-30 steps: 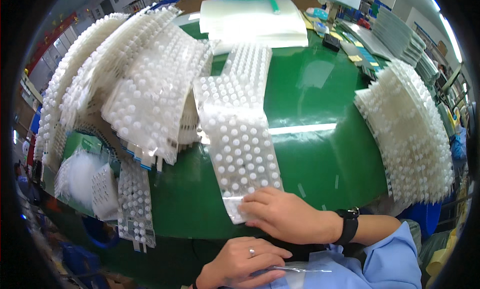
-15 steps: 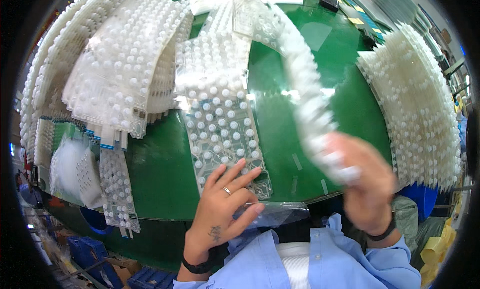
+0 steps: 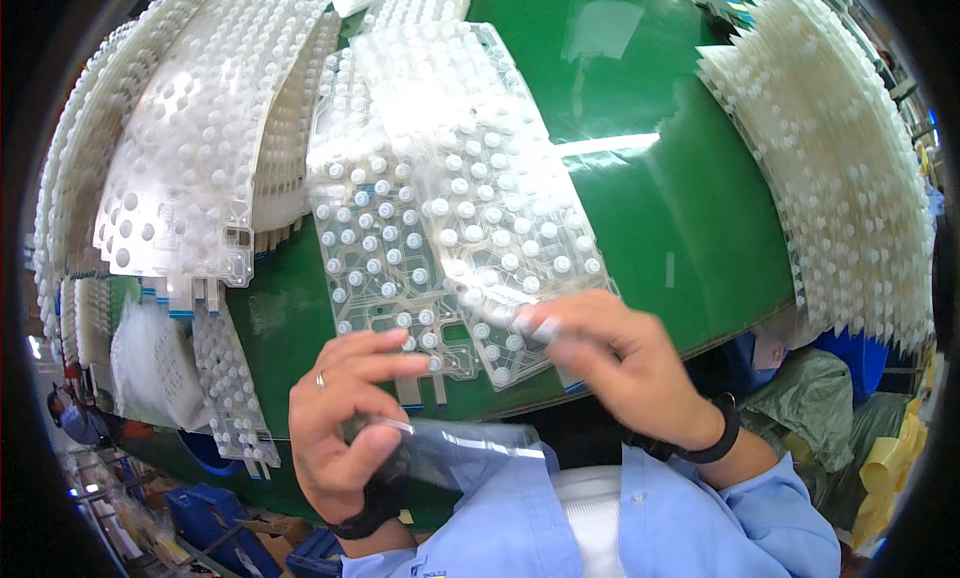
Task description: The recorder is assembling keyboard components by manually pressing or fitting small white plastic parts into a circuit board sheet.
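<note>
My right hand (image 3: 632, 363) pinches the near part of a clear keyboard membrane sheet (image 3: 510, 228) dotted with white rubber domes. This sheet slants across the table and overlaps the right side of another domed membrane sheet (image 3: 370, 243), which lies flat. At that lower sheet's near left edge is my left hand (image 3: 348, 413), its first fingers stretched over the domes. Between its thumb and curled fingers it grips a clear plastic film (image 3: 470, 450), which hangs toward my shirt in front of the table edge.
Fanned stacks of domed sheets (image 3: 185, 148) rise on the left, beside a cloudy white bundle (image 3: 155, 353). Another tall stack (image 3: 830, 168) curves along the right side of the green table (image 3: 670, 208). Blue crates (image 3: 215, 518) stand below left; a grey-green bag (image 3: 815, 393) lies below right.
My right hand has brought its membrane sheet leftward, down over the flat one. My left hand has shifted left and toward me with the plastic film. The flat sheet sits farther left in view.
</note>
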A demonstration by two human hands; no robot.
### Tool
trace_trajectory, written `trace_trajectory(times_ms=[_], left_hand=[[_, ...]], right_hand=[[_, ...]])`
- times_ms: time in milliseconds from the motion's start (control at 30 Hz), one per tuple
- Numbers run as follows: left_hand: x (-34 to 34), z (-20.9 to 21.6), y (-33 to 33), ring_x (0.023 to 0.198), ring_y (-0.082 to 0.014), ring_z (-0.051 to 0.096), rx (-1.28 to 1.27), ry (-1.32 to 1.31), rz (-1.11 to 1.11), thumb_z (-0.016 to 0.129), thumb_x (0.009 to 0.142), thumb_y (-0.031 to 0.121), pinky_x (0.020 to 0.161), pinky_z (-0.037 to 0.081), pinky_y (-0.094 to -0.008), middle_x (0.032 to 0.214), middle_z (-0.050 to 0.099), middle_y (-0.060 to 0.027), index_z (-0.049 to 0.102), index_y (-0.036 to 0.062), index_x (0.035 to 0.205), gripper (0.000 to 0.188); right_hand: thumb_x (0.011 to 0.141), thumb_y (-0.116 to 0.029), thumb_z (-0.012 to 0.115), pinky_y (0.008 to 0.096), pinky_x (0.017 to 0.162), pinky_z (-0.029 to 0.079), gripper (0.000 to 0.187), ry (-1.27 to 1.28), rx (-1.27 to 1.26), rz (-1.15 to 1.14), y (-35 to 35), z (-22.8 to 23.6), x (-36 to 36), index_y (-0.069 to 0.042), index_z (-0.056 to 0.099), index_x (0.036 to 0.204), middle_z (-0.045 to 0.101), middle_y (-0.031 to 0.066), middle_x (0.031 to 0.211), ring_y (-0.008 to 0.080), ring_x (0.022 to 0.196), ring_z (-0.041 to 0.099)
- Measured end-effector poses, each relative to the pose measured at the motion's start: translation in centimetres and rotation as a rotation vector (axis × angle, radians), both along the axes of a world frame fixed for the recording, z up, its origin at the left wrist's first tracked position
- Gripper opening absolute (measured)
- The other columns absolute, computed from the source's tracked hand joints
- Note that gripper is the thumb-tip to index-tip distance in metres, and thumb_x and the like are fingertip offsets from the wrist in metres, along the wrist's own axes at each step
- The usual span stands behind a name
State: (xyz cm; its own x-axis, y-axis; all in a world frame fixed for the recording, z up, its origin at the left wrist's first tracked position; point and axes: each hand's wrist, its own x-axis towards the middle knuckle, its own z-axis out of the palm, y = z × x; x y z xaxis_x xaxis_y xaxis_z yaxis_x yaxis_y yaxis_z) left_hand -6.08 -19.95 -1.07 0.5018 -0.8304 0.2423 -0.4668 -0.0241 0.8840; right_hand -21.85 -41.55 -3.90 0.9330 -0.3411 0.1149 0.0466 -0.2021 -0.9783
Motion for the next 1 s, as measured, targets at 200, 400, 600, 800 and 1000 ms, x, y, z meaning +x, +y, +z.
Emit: trace_trajectory(times_ms=[200,400,600,800,1000], left_hand=[[-4.6,-0.3,-5.0,0.126,-0.0393,0.05,0.088,-0.101,-0.315,0.069,0.079,0.029,0.102,0.035,-0.0468,0.118,0.067,-0.0135,0.065,0.009,0.071,0.022],[-3.1,-2.4,-4.9,0.132,-0.0353,0.046,0.257,-0.119,-0.299,0.071,0.076,0.019,0.104,0.032,-0.0472,0.126,0.063,-0.0131,0.065,0.0062,0.076,0.015],[-1.5,0.7,-4.1,0.122,-0.0343,0.053,0.357,-0.116,-0.345,0.073,0.074,0.02,0.099,0.037,-0.046,0.119,0.067,-0.0126,0.069,0.0052,0.08,0.016],[-5.4,0.8,-6.4,0.06,-0.0212,0.066,0.326,0.002,-0.291,0.079,0.072,0.019,0.054,0.048,-0.0285,0.073,0.068,-0.0089,0.069,0.0036,0.082,0.021],[-7.9,-0.8,-8.7,0.051,-0.02,0.061,0.175,-0.115,-0.196,0.079,0.074,0.025,0.045,0.045,-0.0305,0.063,0.064,-0.005,0.065,0.0061,0.079,0.024]], right_hand=[[0.101,-0.015,0.047,0.044,0.101,0.046,0.033,-0.458,0.149,-0.494,-4.5,2.4,-3.0,0.0,0.053,0.129,0.057,0.0191,0.128,0.0306,0.115,0.059],[0.082,-0.007,0.061,0.041,0.088,0.051,0.024,-0.158,-0.904,-0.194,-6.2,4.6,-5.2,-0.003,0.07,0.104,0.068,0.0164,0.107,0.0336,0.1,0.066],[0.084,-0.017,0.067,0.0493,0.11,0.029,0.038,0.201,-0.819,0.075,-4.2,0.6,-5.4,-0.01,0.063,0.121,0.058,0.0084,0.13,0.0313,0.13,0.046],[0.083,-0.011,0.065,0.0468,0.107,0.033,0.032,0.056,-0.471,-0.021,-4.1,1.4,-6.0,-0.006,0.065,0.115,0.062,0.0124,0.121,0.0329,0.121,0.052],[0.077,-0.009,0.073,0.0371,0.082,0.044,0.027,0.05,-0.264,-0.026,-1.6,3.5,-6.2,-0.006,0.068,0.103,0.064,0.0075,0.097,0.0266,0.093,0.06]])
